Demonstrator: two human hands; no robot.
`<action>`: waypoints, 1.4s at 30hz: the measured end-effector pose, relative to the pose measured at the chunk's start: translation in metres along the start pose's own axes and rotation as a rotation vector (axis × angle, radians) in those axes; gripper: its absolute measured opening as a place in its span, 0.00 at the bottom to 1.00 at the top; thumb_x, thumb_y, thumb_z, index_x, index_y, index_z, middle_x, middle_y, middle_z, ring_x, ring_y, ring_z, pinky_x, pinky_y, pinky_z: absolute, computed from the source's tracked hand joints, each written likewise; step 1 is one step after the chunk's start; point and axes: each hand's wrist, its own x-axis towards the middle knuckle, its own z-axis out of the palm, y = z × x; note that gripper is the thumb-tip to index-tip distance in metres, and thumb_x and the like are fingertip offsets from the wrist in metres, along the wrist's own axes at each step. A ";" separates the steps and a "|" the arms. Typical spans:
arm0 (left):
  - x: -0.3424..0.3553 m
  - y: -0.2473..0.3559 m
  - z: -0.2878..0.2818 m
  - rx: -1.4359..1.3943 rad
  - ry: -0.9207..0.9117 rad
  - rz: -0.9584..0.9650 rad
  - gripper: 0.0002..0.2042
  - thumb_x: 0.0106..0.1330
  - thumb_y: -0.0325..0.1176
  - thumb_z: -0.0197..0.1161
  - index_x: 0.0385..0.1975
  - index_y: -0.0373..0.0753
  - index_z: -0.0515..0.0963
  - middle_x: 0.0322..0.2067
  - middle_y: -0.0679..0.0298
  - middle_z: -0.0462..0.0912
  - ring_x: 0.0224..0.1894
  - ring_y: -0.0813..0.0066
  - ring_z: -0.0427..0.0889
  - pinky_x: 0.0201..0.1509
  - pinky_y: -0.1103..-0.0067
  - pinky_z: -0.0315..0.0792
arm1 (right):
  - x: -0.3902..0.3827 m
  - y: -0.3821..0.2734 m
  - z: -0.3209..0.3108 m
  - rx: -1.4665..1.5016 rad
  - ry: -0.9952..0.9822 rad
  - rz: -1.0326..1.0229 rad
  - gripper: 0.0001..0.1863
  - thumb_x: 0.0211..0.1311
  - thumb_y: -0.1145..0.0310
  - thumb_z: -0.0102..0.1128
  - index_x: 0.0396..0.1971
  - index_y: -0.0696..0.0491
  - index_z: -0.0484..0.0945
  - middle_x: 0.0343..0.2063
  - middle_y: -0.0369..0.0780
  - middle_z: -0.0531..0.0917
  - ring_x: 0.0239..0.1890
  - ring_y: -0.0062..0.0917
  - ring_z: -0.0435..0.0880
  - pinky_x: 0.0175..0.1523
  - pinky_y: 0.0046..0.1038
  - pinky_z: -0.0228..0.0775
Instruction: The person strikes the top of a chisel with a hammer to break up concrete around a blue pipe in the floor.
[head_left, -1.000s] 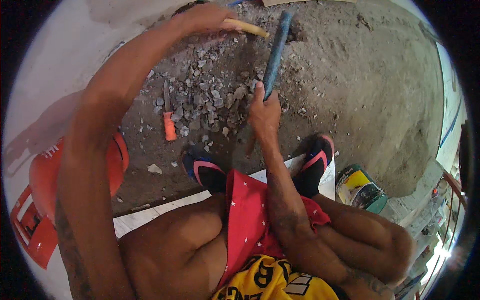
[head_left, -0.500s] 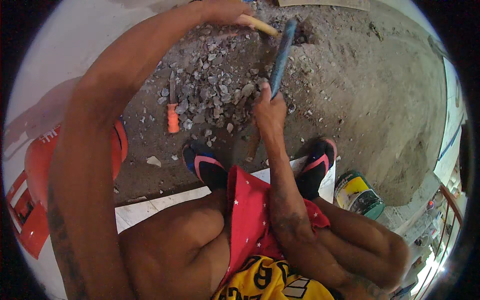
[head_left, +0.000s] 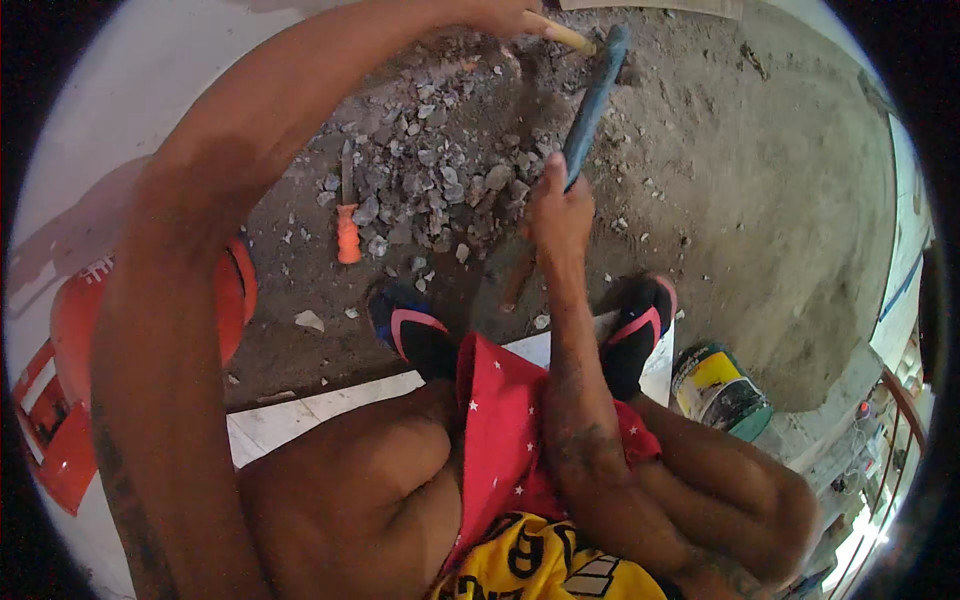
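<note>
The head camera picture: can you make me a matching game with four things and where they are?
Things:
1. blue chisel
2. orange-handled tool
3. paint can
4. wooden handle

Places:
A. lying on the ground at the left edge of the broken stones
B. gripped in the left hand, raised at the top
C. standing beside the right foot
D. held slanting in the right hand, tip at the rubble

Pairs: 1-D, 2-A, 3-C, 4-B
</note>
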 end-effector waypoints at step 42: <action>-0.021 0.004 0.020 -0.483 -0.337 -0.467 0.23 0.71 0.52 0.51 0.32 0.35 0.77 0.19 0.60 0.75 0.18 0.69 0.73 0.23 0.70 0.69 | 0.033 -0.032 -0.039 0.002 -0.129 0.023 0.20 0.70 0.50 0.52 0.28 0.52 0.67 0.16 0.31 0.70 0.13 0.14 0.68 0.15 0.21 0.60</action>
